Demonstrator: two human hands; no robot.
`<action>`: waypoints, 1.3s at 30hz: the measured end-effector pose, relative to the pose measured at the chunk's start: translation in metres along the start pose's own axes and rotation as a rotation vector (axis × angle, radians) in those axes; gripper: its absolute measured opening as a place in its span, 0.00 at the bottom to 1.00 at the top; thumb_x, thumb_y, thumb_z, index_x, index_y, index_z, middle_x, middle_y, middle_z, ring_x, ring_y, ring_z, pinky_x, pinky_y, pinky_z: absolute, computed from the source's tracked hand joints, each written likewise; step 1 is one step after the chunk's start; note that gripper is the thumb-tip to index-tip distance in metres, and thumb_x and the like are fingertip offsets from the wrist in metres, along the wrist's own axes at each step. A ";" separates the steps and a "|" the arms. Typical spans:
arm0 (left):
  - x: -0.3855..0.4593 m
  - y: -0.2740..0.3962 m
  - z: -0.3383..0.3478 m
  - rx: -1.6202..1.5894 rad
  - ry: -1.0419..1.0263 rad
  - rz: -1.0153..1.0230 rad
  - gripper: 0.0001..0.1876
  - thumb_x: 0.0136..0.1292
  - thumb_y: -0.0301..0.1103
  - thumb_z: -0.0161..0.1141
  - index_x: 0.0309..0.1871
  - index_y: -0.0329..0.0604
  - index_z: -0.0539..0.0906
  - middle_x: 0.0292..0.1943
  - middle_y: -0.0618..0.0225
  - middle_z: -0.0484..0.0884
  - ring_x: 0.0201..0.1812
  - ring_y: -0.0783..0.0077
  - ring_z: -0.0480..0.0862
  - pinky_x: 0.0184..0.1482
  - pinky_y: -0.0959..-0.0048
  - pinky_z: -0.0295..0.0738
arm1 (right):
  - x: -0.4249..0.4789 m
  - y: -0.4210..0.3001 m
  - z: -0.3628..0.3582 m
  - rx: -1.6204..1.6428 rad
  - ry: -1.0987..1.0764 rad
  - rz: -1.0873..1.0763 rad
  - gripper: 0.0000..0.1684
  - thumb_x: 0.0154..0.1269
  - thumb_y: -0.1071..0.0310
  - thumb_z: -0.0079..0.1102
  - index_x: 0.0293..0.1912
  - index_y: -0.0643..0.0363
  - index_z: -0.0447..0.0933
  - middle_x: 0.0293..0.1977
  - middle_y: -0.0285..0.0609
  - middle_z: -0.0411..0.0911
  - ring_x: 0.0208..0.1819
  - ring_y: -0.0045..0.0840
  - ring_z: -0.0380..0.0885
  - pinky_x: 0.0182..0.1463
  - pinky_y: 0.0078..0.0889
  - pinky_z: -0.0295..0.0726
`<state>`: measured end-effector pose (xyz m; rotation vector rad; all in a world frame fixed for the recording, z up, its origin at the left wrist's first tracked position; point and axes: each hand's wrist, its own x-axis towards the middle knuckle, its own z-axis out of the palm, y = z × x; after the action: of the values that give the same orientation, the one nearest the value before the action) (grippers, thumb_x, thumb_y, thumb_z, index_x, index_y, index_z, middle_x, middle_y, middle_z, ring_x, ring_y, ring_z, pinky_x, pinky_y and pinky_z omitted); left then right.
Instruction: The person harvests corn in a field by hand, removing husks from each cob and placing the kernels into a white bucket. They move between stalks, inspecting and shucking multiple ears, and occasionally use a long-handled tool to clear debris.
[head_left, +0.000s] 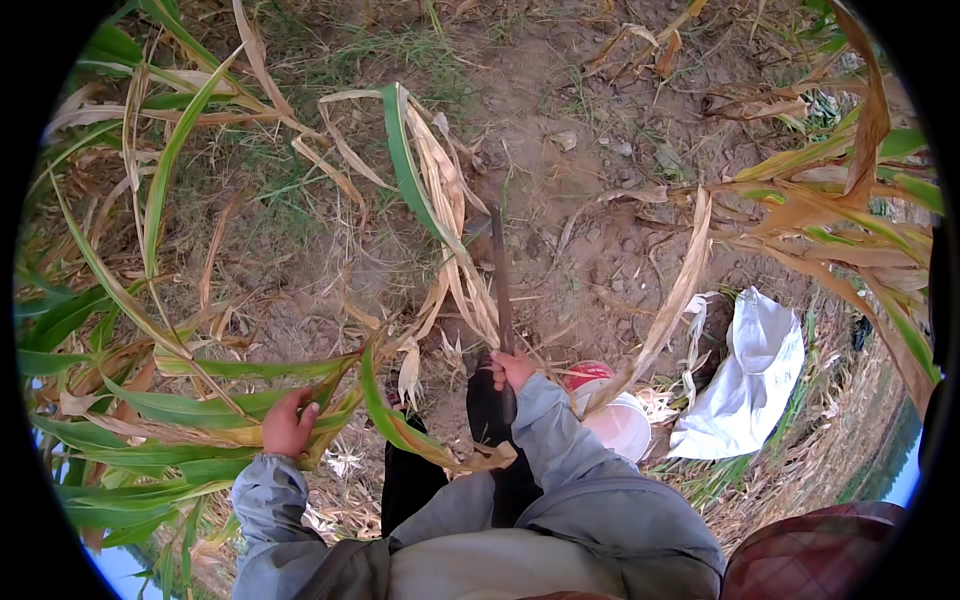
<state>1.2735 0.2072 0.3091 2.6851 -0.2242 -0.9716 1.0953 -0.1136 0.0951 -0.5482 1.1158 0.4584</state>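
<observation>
My left hand (289, 425) is curled around a bunch of corn stalks with green and yellowing leaves (180, 409) at the left. The stalks inside the grip are mostly hidden. In my right hand (514, 370) is the brown wooden handle (501, 277) of a long tool, which points away from me over the soil. A greyish piece, perhaps its blade (478, 223), shows near the far end, partly behind dry leaves. Pale, dry corn leaves (442, 172) and one green leaf stretch alongside the handle.
A white plastic bucket (626, 427) and a red-and-white container (587, 375) stand by my right forearm. Right of them lies a white woven sack (746, 375). More corn plants (832, 202) lean in from the right. Bare soil (555, 172) with grass lies ahead. A checked reddish cloth shape (810, 551) is at lower right.
</observation>
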 end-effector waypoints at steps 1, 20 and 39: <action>0.001 -0.001 0.001 -0.028 0.003 -0.011 0.16 0.55 0.35 0.58 0.47 0.40 0.76 0.40 0.57 0.80 0.40 0.60 0.80 0.42 0.66 0.74 | 0.008 -0.007 -0.005 -0.008 -0.029 -0.021 0.07 0.62 0.67 0.50 0.31 0.57 0.65 0.16 0.32 0.61 0.12 0.18 0.60 0.14 0.26 0.64; -0.012 -0.007 0.012 -0.047 0.079 0.026 0.15 0.52 0.29 0.58 0.44 0.37 0.76 0.38 0.56 0.79 0.40 0.57 0.79 0.44 0.65 0.72 | 0.168 -0.119 0.019 -0.806 0.476 -0.241 0.17 0.58 0.60 0.55 0.30 0.66 0.66 0.13 0.41 0.68 0.10 0.28 0.69 0.14 0.33 0.70; 0.031 -0.015 0.007 -1.026 0.269 -0.154 0.18 0.61 0.32 0.53 0.53 0.36 0.70 0.46 0.61 0.76 0.45 0.66 0.77 0.47 0.72 0.72 | -0.023 -0.014 0.059 0.799 -0.575 0.380 0.09 0.64 0.64 0.47 0.28 0.50 0.63 0.15 0.24 0.57 0.12 0.10 0.54 0.16 0.17 0.57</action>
<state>1.2932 0.2128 0.2805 1.8391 0.4327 -0.5146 1.1364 -0.0896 0.1388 0.4856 0.7462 0.4151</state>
